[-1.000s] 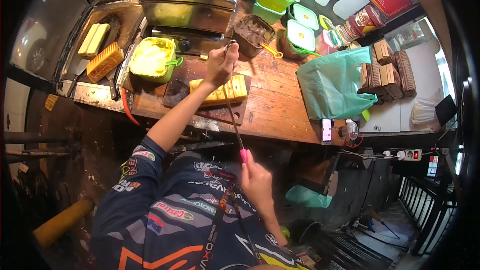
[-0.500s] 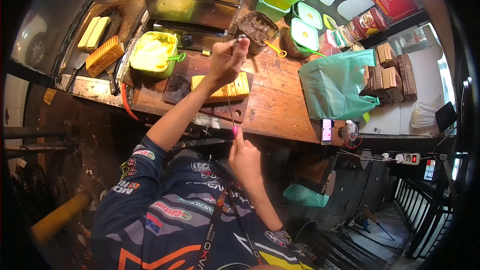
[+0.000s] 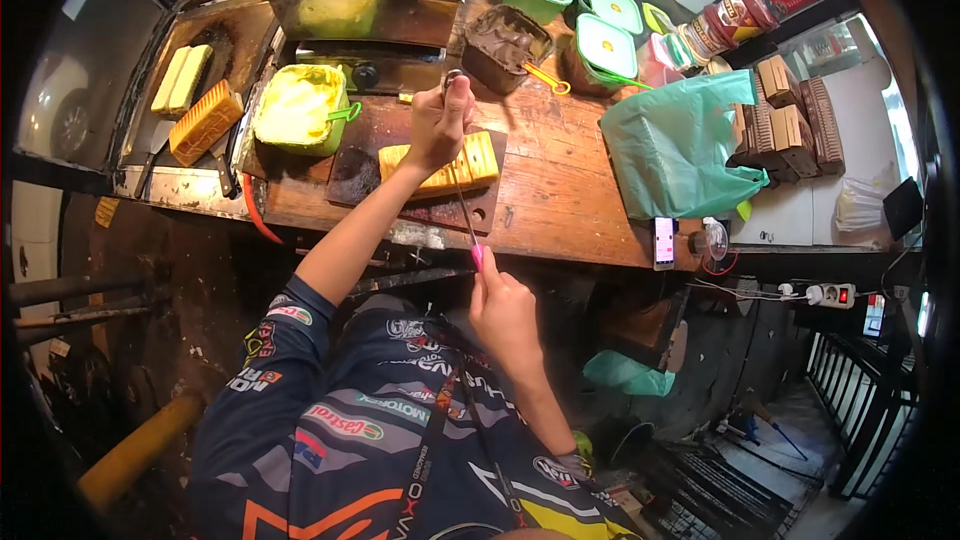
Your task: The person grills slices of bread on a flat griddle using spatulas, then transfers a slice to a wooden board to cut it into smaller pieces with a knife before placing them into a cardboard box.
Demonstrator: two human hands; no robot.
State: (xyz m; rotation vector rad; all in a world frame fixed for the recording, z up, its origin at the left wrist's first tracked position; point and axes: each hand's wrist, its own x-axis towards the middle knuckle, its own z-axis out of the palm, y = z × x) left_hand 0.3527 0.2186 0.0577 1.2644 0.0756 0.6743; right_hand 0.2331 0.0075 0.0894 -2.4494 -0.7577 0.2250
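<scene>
Head view: we find the right hand (image 3: 503,305) closed round the pink handle of a long, thin knife (image 3: 477,255), its blade pointing away from the body. The left hand (image 3: 440,125) is closed too, above the loaf, round a metal piece (image 3: 454,74) whose end shows by the thumb; whether this is the blade's far end or a separate tool, we cannot tell.

Under that hand lies the loaf (image 3: 481,162), pale yellow with darker lines across it, on a dark cutting board (image 3: 352,168). The blade crosses its near side, but we cannot see how deep it sits.

We judge the loaf light, soft and crumbly, easily squashed, so we would hold it gently by both ends or along its long sides. The knife looks slim and stiff, perhaps greasy, and best held by its handle.

Farther out, we see a tub of yellow spread (image 3: 300,108) by the board's left corner, a tub of brown spread (image 3: 498,43) behind it, a green plastic bag (image 3: 672,150) to the right, and a browned loaf (image 3: 206,124) beside a pale loaf (image 3: 181,80) at far left.
</scene>
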